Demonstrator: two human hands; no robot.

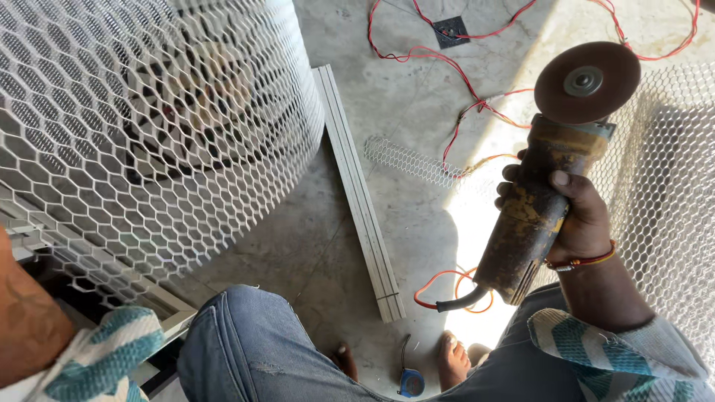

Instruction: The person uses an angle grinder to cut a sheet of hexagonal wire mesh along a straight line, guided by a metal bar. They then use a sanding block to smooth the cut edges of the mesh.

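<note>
My right hand (pixel 577 212) grips the worn yellow body of an angle grinder (pixel 532 216), held up over the floor with its brown cutting disc (pixel 587 82) pointing away from me. A black cable leaves its tail. My left forearm (pixel 26 313) shows at the lower left edge; the hand itself is out of view, somewhere near the white hexagonal metal mesh sheet (pixel 141 134) that curves up on the left.
A long white metal strip (pixel 361 201) lies on the concrete floor (pixel 417 97). A small cut piece of mesh (pixel 410 160) and red wires (pixel 447 63) lie beyond it. More mesh (pixel 670 186) stands at right. A blue tape measure (pixel 410 383) sits between my feet.
</note>
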